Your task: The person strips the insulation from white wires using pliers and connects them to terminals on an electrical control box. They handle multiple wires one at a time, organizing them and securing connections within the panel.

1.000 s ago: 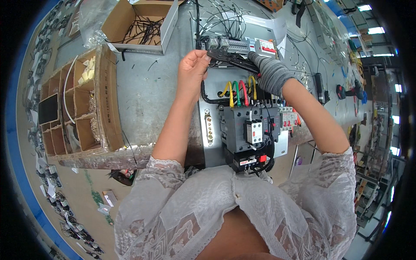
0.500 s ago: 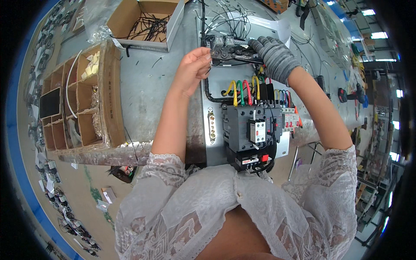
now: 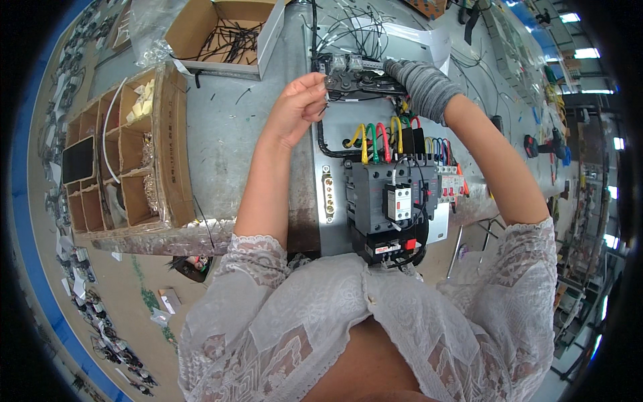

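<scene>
My right hand (image 3: pixel 430 88), in a grey knit glove, is closed round the handles of black crimping pliers (image 3: pixel 362 84), which lie sideways above the metal mounting plate. Their jaw end points left, toward my bare left hand (image 3: pixel 299 107). Thumb and fingers of that hand are pinched together right at the jaws; a short dark wire end (image 3: pixel 323 108) shows below the fingertips, and the rest is hidden. Nearer to me, a grey contactor (image 3: pixel 370 191) is fixed to the plate, with yellow, green and red wires (image 3: pixel 376 142) looping from its far side.
On the left stands a divided cardboard box (image 3: pixel 175 147) of small parts. Behind it, an open carton (image 3: pixel 268 50) holds short black pieces. Loose thin wires (image 3: pixel 365 33) spread beyond the pliers. A cordless drill (image 3: pixel 544 146) lies at the right. The bench's front edge (image 3: pixel 161 241) runs before me.
The gloved right hand has turned and shifted slightly, uncovering more of the plier handles, which appear closer together. My left hand keeps its pinch at the jaws, almost unmoved.
</scene>
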The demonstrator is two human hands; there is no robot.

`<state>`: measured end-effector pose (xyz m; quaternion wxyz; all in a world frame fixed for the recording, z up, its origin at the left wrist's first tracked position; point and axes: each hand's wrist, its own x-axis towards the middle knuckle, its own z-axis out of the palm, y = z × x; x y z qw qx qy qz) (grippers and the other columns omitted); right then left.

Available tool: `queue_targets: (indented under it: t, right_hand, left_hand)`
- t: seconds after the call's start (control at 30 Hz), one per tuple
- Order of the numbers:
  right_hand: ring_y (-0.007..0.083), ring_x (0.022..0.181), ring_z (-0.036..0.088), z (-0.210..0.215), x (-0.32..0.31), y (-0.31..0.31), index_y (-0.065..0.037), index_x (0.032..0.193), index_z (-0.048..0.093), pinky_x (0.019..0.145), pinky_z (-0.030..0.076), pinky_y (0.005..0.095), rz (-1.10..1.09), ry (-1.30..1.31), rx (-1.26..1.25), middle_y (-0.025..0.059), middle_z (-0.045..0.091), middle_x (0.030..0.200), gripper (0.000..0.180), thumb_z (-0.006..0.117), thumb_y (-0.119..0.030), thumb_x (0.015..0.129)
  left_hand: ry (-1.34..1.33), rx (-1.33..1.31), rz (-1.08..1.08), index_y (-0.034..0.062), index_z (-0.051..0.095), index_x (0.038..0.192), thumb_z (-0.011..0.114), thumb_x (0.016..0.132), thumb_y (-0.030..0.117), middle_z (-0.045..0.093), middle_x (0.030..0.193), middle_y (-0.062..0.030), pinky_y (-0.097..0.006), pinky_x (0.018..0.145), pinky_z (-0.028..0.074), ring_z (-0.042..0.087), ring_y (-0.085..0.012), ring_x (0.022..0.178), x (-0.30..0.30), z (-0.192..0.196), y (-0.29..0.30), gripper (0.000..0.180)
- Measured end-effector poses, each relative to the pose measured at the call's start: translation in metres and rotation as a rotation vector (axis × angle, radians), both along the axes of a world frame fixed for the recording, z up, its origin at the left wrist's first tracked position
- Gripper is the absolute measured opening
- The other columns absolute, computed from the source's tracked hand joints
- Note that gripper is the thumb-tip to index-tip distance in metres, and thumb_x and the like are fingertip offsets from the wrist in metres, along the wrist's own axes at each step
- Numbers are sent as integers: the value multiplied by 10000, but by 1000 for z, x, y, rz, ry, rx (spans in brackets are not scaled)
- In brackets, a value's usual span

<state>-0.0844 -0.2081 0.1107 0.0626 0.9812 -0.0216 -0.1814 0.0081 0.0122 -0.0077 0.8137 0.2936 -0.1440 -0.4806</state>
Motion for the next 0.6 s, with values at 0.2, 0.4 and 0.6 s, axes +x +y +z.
queue_targets:
  t: [0.2,0.4,0.6]
  right_hand:
    - [339,871,653,8,-7,13,-86,1226,483,756,515,437,-93,81,4,183,654,905,460,638,-129,795]
    - [339,854,642,1,-19,9,-76,1242,499,767,513,427,-109,28,14,177,642,895,538,634,-47,722]
    - [318,981,618,11,-22,19,-108,1302,478,856,498,419,-78,-5,-123,181,626,1034,587,649,-102,741]
  left_hand:
    - [3,45,72,83,587,958,564,887,78,414,621,105,-193,456,233,286,-8,483,-5,4,-2,75]
    - [-107,121,197,87,572,934,591,885,93,413,633,105,-189,460,236,301,-3,503,-14,5,-8,53]
    - [-131,153,242,88,560,926,584,893,96,406,633,103,-188,460,232,300,-1,510,-19,6,-9,42]
